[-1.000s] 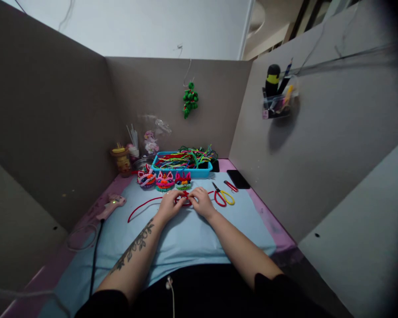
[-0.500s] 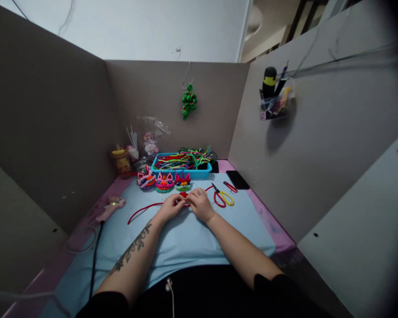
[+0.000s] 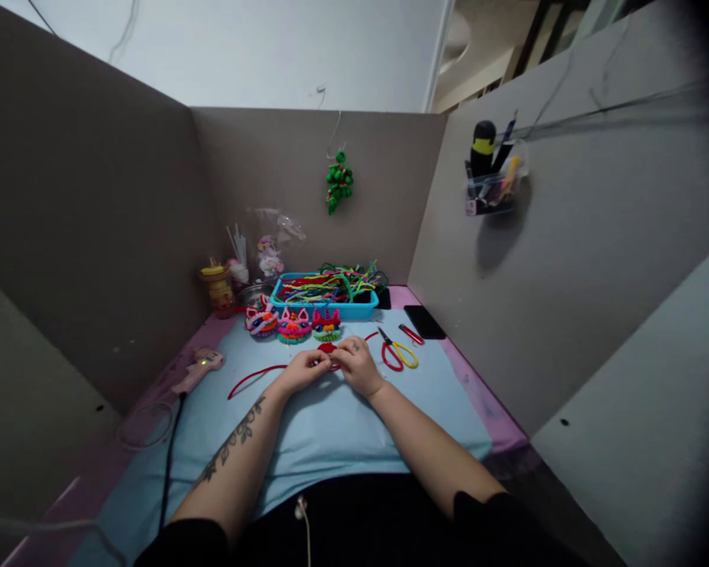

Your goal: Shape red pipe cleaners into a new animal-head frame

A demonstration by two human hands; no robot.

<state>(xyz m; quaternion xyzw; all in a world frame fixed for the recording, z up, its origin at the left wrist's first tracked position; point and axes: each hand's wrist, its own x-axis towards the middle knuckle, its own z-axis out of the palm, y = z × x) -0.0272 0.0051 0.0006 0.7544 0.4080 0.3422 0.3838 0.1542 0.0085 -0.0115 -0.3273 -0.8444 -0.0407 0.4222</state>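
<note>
Your fingers are pinched together on a small red coil (image 3: 327,347) of fuzzy wire, the left hand (image 3: 300,370) gripping it from one side and the right hand (image 3: 356,365) from the other, fingertips nearly touching over it. From under your left fingers the loose end of the red wire (image 3: 254,376) trails away in a long curve across the table (image 3: 331,433), which wears a pale blue cover with a pink border. Just beyond your fingers stand three finished colourful animal faces (image 3: 294,324) in a row, and behind them a blue tray (image 3: 324,296) heaped with wires of many colours. Red and yellow scissors (image 3: 397,350) lie just beside your right fingers, a dark phone (image 3: 424,321) farther off. A pink glue gun (image 3: 198,368) rests well off beyond your left fingers. Grey partition walls close in the table on three sides, a green ornament (image 3: 339,179) hanging on the far one.
</note>
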